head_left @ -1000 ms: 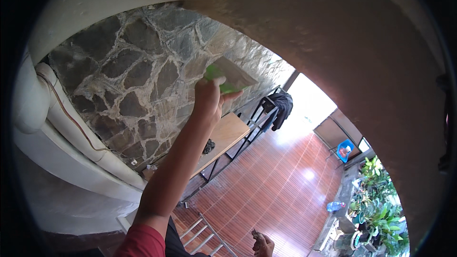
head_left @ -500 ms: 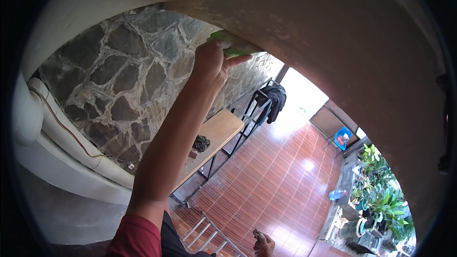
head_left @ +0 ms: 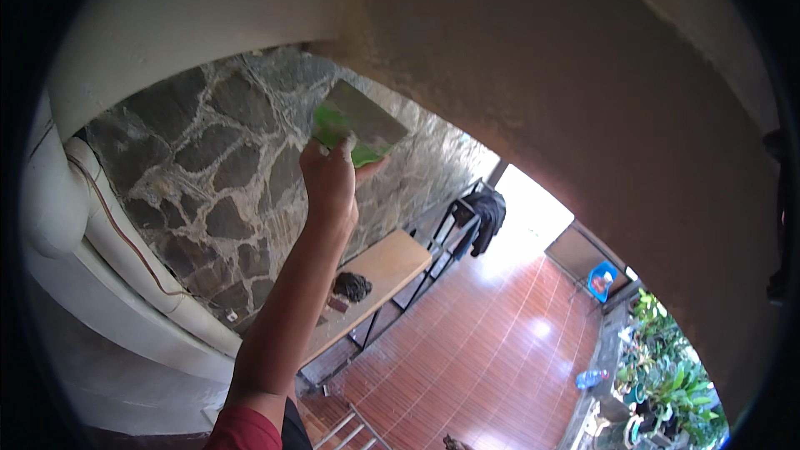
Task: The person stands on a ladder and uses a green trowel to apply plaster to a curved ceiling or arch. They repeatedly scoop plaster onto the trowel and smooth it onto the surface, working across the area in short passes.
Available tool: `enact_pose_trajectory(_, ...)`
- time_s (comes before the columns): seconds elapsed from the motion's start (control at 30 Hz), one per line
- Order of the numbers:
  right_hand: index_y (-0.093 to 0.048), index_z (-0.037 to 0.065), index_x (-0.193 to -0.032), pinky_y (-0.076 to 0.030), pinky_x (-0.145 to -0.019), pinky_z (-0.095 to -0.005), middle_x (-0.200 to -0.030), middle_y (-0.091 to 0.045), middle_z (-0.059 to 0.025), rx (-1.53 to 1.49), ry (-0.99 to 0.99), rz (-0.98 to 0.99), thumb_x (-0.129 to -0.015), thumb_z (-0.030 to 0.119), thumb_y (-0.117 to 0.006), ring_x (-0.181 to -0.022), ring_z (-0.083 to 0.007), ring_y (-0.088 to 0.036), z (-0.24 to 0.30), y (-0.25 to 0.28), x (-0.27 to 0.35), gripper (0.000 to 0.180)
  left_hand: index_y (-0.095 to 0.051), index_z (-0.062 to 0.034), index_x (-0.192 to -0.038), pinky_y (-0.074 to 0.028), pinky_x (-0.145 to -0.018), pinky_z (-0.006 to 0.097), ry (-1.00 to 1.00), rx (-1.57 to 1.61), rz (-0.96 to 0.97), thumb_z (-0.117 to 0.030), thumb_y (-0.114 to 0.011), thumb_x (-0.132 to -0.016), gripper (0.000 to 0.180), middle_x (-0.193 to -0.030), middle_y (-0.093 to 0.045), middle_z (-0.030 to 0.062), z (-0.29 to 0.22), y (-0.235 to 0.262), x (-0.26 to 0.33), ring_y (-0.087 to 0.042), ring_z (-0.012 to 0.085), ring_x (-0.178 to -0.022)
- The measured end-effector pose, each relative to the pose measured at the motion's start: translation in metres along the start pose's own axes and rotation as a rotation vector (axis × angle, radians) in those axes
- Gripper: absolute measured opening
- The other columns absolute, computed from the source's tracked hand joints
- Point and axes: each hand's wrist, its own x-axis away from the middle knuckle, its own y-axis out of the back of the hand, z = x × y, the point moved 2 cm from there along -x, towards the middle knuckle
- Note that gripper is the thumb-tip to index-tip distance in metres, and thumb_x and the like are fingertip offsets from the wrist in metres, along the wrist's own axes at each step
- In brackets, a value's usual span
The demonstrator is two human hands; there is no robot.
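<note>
Raised up by the concrete overhang, my left hand (head_left: 331,183) grips a putty scraper (head_left: 367,117) with a green grip edge and a flat grey-brown blade. My thumb lies on its face and fingers are behind it. The blade shows apart from the overhang's underside (head_left: 533,100), with the stone wall behind. At the lower edge a small dark, rough lump (head_left: 454,443) pokes into view; the right hand below it is cut off by the frame.
A wooden-topped bench (head_left: 392,262) with a dark crumpled bundle (head_left: 352,286) stands below along the stone wall (head_left: 217,150). Dark cloth (head_left: 483,221) hangs on a metal frame. A ladder (head_left: 350,433) is at the bottom, a white pipe (head_left: 158,283) at left, and plants (head_left: 675,392) at right.
My left hand has drawn the scraper down and left, away from the overhang, and its blade now faces me. The right hand has slipped below the lower edge. The view has tilted slightly.
</note>
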Motion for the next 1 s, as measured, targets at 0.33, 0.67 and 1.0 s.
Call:
enact_pose_trajectory(0.33, -0.067, 0.009, -0.110, -0.031, -0.043, -0.0218, -0.063, -0.051, 0.0040, -0.112, -0.018, 0.076, -0.087, 0.037, -0.056, -0.048, -0.0054, -0.038, 0.010, -0.005, 0.008, 0.038, -0.057, 0.0049, -0.105, -0.051, -0.066, 0.042, -0.847, -1.283, 0.127, -0.006, -0.058, -0.073, 0.033, -0.070, -0.061, 0.0204, -0.030, -0.065, -0.146, -0.064, 0.0294, -0.070)
enact_pose_trajectory(0.67, -0.069, 0.010, -0.097, -0.026, -0.041, -0.0232, -0.054, -0.038, 0.0073, -0.146, -0.012, 0.074, -0.084, 0.043, -0.061, -0.045, -0.0056, -0.034, 0.025, -0.017, 0.013, 0.036, -0.046, 0.0107, -0.119, -0.052, -0.062, 0.043, -0.712, -1.150, 0.363, -0.004, -0.054, -0.075, 0.046, -0.064, -0.060, 0.0173, -0.027, -0.084, -0.027, -0.060, 0.0321, -0.059)
enact_pose_trajectory(1.0, -0.070, 0.009, -0.100, -0.025, -0.041, -0.0235, -0.053, -0.037, 0.0074, -0.138, -0.018, 0.003, -0.087, 0.042, -0.058, -0.045, -0.0059, -0.033, 0.008, -0.005, 0.009, 0.037, -0.059, 0.0026, -0.088, -0.054, -0.063, 0.040, -1.253, -1.257, -0.044, -0.012, -0.052, -0.080, 0.018, -0.078, -0.062, 0.0182, -0.068, -0.116, -0.161, -0.064, 0.0320, -0.070)
